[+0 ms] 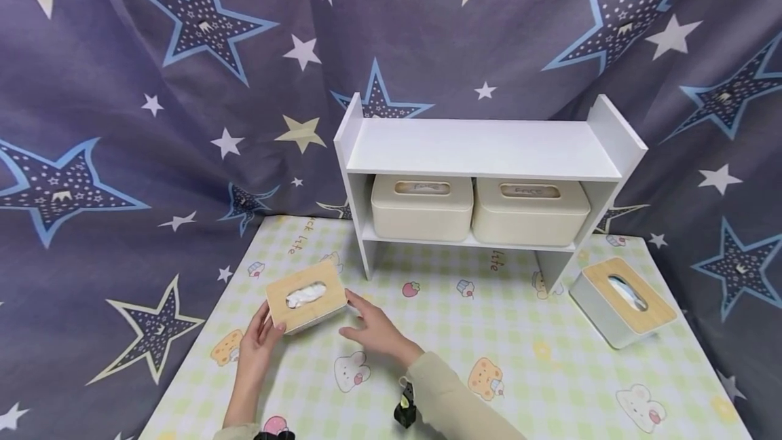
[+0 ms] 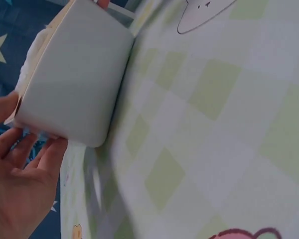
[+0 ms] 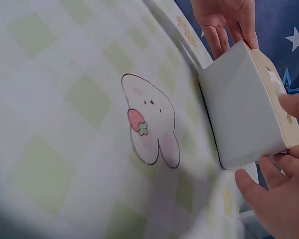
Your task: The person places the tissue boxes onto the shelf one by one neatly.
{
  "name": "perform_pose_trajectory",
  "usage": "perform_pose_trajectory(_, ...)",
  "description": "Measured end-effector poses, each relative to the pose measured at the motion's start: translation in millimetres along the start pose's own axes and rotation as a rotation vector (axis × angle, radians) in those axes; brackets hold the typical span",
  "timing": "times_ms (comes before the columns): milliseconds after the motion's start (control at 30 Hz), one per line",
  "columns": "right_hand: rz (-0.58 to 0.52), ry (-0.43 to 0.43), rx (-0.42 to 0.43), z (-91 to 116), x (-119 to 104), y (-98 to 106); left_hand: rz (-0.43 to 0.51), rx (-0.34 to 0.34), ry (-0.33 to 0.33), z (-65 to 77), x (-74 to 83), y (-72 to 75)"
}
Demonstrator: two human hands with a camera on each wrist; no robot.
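A white tissue box (image 1: 305,296) with a wood-look lid, a white tissue showing in its slot, is at the left of the table. My left hand (image 1: 256,345) grips its left end, thumb at the lid's near corner and fingers along the side. In the left wrist view, those fingers (image 2: 47,154) reach under the lid's edge beside the white wall. My right hand (image 1: 379,331) is at the right end, fingertips touching near the far corner and thumb held apart. The right wrist view shows its spread fingers (image 3: 274,172) at the box's end wall.
A white shelf unit (image 1: 482,148) stands at the back, with two cream lidded boxes (image 1: 421,212) side by side on its lower shelf. Another wood-topped tissue box (image 1: 623,301) sits at the table's right edge. A starry curtain (image 1: 183,107) hangs behind the checked tablecloth (image 1: 427,318).
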State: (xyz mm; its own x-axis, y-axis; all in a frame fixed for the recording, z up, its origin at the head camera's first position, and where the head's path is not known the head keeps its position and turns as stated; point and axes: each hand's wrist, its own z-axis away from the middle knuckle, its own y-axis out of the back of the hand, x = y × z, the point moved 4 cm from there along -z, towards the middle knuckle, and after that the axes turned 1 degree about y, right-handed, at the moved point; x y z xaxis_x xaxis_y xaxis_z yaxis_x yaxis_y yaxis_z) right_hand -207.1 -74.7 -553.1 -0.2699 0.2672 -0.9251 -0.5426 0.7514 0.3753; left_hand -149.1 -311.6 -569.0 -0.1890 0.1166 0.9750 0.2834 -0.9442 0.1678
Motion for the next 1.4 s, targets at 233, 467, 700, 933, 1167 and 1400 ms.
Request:
perform_pose_trajectory(233, -0.085, 0.063, 0.122, 13.5, 6.0, 11.5, -0.098, -0.077, 0.004, 6.4, 2.9, -9.3)
perform_pose_trajectory(467, -0.130, 0.118, 0.231, 24.4, 11.1, 23.1, -0.063, -0.116, -0.035, 12.1, 6.0, -23.1)
perform_pose_trajectory(700, -0.224, 0.169, 0.344, 40.0, -14.1, 41.9, -0.058, -0.121, -0.041, 20.7, 12.5, -34.0)
perform_pose_trajectory(933, -0.242, 0.224, 0.439, 51.5, -20.7, 56.6, -0.050, -0.123, -0.062, 29.7, 26.7, -46.0)
perform_pose_trajectory(1167, -0.221, 0.288, 0.511, 61.7, -19.7, 70.4, -0.057, -0.053, -0.167, 40.3, 55.7, -53.4)
perform_pose_trajectory(1400, -0.199, 0.352, 0.583, 75.4, -45.5, 92.7, 0.042, -0.013, -0.326, 50.8, 92.4, -64.2)
